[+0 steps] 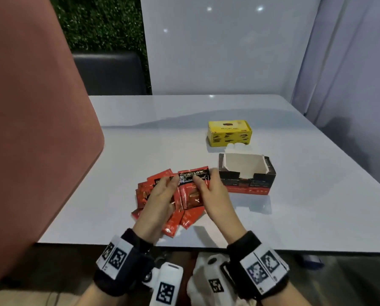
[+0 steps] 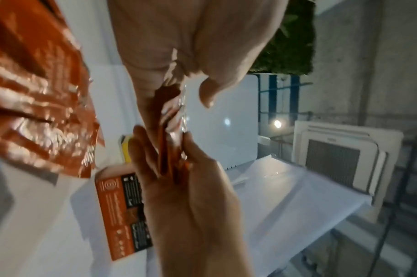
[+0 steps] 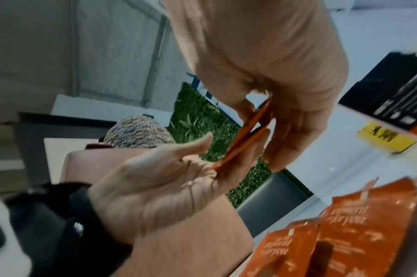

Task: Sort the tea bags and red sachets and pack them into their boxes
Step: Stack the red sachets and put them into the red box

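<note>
Evidently the packing is sitting at a mid stage. Reading the head view from left to right: a fan of loose red sachets (image 1: 162, 208) is lying on the white table (image 1: 317, 206) at lower centre of the frame, not yet boxed. Above that pile both hands are working on a small stack of sachets (image 1: 193, 186), held upright with the printed face toward the camera.

The left hand (image 1: 160, 195) is gripping the stack's left edge, thumb on one face and fingers on the other; the left wrist view is showing the stack edge-on, clamped between them. The right hand (image 1: 213, 191) is pinching the right edge in the same way, fingers curled against the far face, thumb on the near one. Both wrists are hovering above the table's near edge, palms turned inward toward each other. Judgement: the stack is being squared up for loading.

Just right of the hands, at centre right, the red-and-black box (image 1: 248, 173) is standing open; what shows of its pale interior is looking empty. Behind it, toward upper right, the yellow box (image 1: 228, 132) is looking closed, with something white (image 1: 237, 146) lying at its near side, too small to identify. So the red sachets are all remaining to be packed; whether the tea bags are finished, I cannot tell.
</note>
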The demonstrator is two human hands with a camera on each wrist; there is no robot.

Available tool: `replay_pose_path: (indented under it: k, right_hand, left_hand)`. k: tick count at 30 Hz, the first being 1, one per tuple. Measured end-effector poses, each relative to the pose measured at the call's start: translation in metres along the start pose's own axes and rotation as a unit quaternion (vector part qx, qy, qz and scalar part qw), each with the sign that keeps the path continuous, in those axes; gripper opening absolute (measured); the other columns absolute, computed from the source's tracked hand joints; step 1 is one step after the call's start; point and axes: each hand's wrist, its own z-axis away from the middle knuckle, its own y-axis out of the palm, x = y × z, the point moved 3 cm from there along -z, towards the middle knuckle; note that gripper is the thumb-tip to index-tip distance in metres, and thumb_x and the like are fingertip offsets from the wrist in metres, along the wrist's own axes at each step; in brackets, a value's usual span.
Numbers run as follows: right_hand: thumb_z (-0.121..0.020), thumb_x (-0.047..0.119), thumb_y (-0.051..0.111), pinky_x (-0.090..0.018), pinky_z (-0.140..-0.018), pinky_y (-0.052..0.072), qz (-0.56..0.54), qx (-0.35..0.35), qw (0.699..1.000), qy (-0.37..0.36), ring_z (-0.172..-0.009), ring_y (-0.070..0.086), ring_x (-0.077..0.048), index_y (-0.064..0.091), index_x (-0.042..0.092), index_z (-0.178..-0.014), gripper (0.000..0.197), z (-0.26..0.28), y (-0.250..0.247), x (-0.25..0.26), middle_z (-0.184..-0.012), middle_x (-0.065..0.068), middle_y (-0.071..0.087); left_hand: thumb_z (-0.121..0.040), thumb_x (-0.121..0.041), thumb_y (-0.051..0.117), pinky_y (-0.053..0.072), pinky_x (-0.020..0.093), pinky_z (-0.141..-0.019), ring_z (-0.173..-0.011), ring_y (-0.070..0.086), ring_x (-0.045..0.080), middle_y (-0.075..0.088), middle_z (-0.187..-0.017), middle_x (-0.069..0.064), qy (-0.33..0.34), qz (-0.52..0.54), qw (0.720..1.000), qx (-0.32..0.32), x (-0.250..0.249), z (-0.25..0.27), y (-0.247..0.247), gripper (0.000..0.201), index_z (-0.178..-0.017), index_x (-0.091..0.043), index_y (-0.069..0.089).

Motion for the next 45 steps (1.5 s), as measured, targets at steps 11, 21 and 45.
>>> replay_pose_path:
  k: [11, 21, 45]
  right_hand:
    - [-0.101, 0.039, 0.023, -0.041, -0.088, 0.042, 0.143, 0.128, 0.971, -0.141, -0.104, 0.053, -0.027, 0.031, 0.030, -0.139, 0.040, -0.010, 0.048, 0.018, -0.095, 0.003, 0.058]
    - [-0.085, 0.025, 0.063, -0.037, -0.102, 0.035, 0.486, 0.163, 0.851, -0.118, -0.123, 0.036, -0.028, 0.036, 0.006, -0.130, 0.056, 0.014, 0.065, -0.015, -0.134, -0.014, 0.041]
    - [-0.100, 0.046, 0.018, -0.025, -0.095, 0.043, 0.363, 0.077, 0.856, -0.360, -0.120, 0.043, -0.013, 0.055, 0.015, -0.129, 0.057, 0.000, 0.005, 0.009, -0.131, 0.002, 0.059]
  left_hand:
    - [-0.093, -0.027, 0.044, 0.052, 0.039, -0.088, -0.101, 0.067, 0.025, 0.067, -0.111, 0.016, -0.073, 0.110, 0.991, -0.014, -0.015, -0.006, -0.050, 0.039, -0.119, -0.001, 0.059]
    - [-0.091, -0.022, 0.048, 0.059, 0.041, -0.068, -0.063, 0.063, 0.018, 0.064, -0.075, 0.013, -0.094, 0.098, 0.990, -0.035, -0.010, 0.005, -0.064, 0.029, -0.107, -0.004, 0.064]
    - [-0.070, -0.045, 0.071, 0.049, 0.024, -0.050, -0.071, 0.064, 0.016, 0.067, -0.100, 0.009, -0.205, 0.286, 0.933, 0.081, -0.010, -0.029, 0.000, 0.063, -0.119, -0.007, 0.062]
